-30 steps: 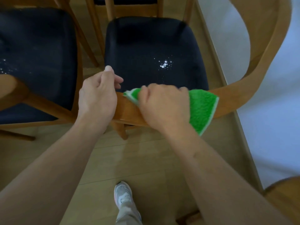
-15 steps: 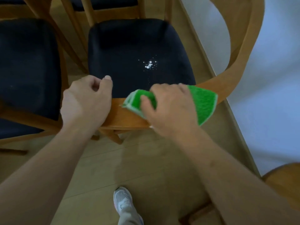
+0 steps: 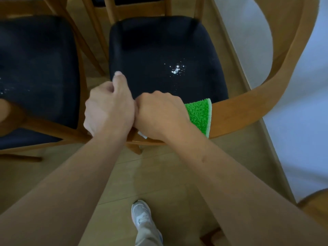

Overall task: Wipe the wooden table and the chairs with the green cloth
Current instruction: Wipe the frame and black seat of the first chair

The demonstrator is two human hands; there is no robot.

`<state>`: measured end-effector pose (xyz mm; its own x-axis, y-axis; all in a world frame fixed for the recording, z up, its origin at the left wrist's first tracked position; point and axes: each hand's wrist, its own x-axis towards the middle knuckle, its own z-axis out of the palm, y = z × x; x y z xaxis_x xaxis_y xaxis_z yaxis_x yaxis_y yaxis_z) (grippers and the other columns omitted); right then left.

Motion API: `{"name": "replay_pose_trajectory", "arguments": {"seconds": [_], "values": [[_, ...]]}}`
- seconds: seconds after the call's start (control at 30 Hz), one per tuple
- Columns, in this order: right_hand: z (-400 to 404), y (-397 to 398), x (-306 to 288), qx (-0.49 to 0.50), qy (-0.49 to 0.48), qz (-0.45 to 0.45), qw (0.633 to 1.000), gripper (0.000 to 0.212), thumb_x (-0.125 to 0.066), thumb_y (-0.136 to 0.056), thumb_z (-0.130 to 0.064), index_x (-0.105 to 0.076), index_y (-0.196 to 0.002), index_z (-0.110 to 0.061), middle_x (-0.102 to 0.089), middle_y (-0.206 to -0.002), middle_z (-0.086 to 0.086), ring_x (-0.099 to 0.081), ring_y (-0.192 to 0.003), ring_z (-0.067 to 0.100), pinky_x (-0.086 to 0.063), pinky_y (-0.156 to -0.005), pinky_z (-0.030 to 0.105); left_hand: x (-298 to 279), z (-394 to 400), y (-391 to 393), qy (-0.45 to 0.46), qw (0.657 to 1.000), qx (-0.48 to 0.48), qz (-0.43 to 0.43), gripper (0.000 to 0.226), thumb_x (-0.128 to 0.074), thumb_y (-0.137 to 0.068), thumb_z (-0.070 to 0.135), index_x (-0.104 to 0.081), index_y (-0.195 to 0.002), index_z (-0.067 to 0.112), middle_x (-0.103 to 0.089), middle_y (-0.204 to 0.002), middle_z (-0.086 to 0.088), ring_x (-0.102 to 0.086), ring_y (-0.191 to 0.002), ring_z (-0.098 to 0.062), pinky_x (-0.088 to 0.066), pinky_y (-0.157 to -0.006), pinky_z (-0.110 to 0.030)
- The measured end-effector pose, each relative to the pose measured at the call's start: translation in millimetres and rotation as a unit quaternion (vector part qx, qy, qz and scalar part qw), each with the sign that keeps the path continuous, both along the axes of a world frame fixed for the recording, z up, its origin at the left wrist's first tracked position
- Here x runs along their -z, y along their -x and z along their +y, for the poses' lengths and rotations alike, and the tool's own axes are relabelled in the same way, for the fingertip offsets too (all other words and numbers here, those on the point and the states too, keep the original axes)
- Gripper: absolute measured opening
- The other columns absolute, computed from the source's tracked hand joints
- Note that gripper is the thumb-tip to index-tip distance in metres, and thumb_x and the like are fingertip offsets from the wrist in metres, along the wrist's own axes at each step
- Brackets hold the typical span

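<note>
Starting at the far left, the neighbouring chair (image 3: 38, 71) is showing faint white specks near the left edge of its dark seat, so in my judgement it is still waiting for a wipe. Next to it, your left hand (image 3: 109, 109) is curling its fingers over the wooden backrest rail (image 3: 248, 110) of the middle chair, gripping it, thumb pointing up toward the seat; it looks like you are steadying the chair.

Touching that hand, your right hand (image 3: 160, 115) is pressing the green cloth (image 3: 199, 115) onto the same rail. Its fingers are curling down over the cloth and clutching it against the wood, though most of the cloth is hiding under the hand, so I cannot say how it is folded. Only its right portion is sticking out along the rail.

Beyond your knuckles, the dark seat (image 3: 159, 50) is carrying a cluster of white crumbs (image 3: 176, 69), untouched by the cloth. The rail's curve to the right is lying bare of the cloth.

You are working the backrest only; both seats look undone, and the desk is not clearly in view, so its condition is unknowable here.
</note>
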<state>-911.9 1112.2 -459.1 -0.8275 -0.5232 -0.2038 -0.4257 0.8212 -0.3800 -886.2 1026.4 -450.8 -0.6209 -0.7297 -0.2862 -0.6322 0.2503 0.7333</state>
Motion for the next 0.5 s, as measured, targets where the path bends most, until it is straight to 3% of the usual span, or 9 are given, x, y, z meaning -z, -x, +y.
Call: {"name": "replay_pose_trajectory", "arguments": {"seconds": [0.2, 0.33, 0.5], "values": [[49.7, 21.7, 4.8, 0.039, -0.055, 0.009, 0.998, 0.051, -0.026, -0.097, -0.057, -0.044, -0.067, -0.02, -0.05, -0.077, 0.003, -0.054, -0.077, 0.03, -0.037, -0.067, 0.036, 4.1, 4.9, -5.2, 0.122, 0.988, 0.087, -0.039, 0.045, -0.034, -0.097, 0.053, -0.057, -0.072, 0.024, -0.054, -0.066, 0.007, -0.047, -0.059, -0.009, -0.028, -0.051, -0.028], [111.2, 37.5, 6.5, 0.096, -0.082, 0.023, 0.992, 0.057, -0.034, -0.096, -0.05, -0.052, -0.057, -0.014, -0.05, -0.058, 0.003, -0.055, -0.059, 0.026, -0.042, -0.055, 0.036, 9.6, 3.6, -5.9, 0.172, 0.973, 0.137, -0.074, 0.034, -0.037, -0.098, 0.045, -0.058, -0.08, 0.025, -0.049, -0.063, 0.009, -0.043, -0.054, -0.007, -0.025, -0.047, -0.023], [96.5, 24.4, 4.5, 0.129, -0.089, 0.078, 0.985, 0.049, -0.035, -0.097, -0.041, -0.054, -0.061, -0.012, -0.05, -0.062, 0.001, -0.045, -0.058, 0.022, -0.026, -0.052, 0.031, 9.8, 3.5, -3.8, 0.187, 0.965, 0.156, -0.097, 0.037, -0.032, -0.099, 0.039, -0.061, -0.084, 0.022, -0.051, -0.062, 0.006, -0.045, -0.052, -0.01, -0.029, -0.046, -0.024]]}}
